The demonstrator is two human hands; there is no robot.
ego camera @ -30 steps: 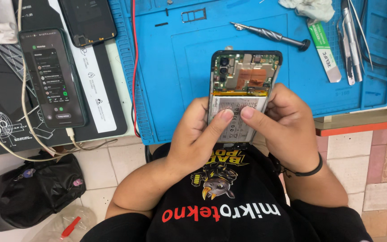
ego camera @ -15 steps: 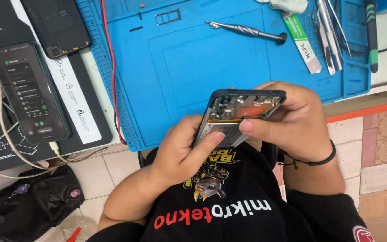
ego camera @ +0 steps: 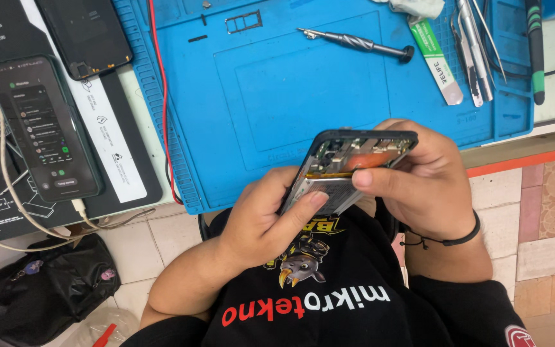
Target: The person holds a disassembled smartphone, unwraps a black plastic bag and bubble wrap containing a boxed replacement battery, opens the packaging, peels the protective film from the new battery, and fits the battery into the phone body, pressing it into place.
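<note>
You had the opened phone [ego camera: 348, 168] tilted up just off the near edge of the blue mat [ego camera: 303, 96], back cover off and the guts facing you. Your left hand [ego camera: 261, 222] was wrapped around its lower left side with the thumb pressed flat on the silver battery area, and your right hand [ego camera: 419, 183] was clamped on the right edge, thumb laid across the board. If you were working that battery or a flex loose, my take is that a steady push from the thumb pad beats nails, and bracing the frame against your chest like that seemed smart. On the mat itself: a screwdriver [ego camera: 358, 44] up top, tweezers [ego camera: 473, 48] and a green-labelled white tube [ego camera: 438, 61] at the far right corner, plus a small card tray [ego camera: 244, 22] near the top edge. The mat's moulded compartments looked pretty much bare from here. Left of the mat, a lit phone [ego camera: 43, 128] sat plugged into a cable.
</note>
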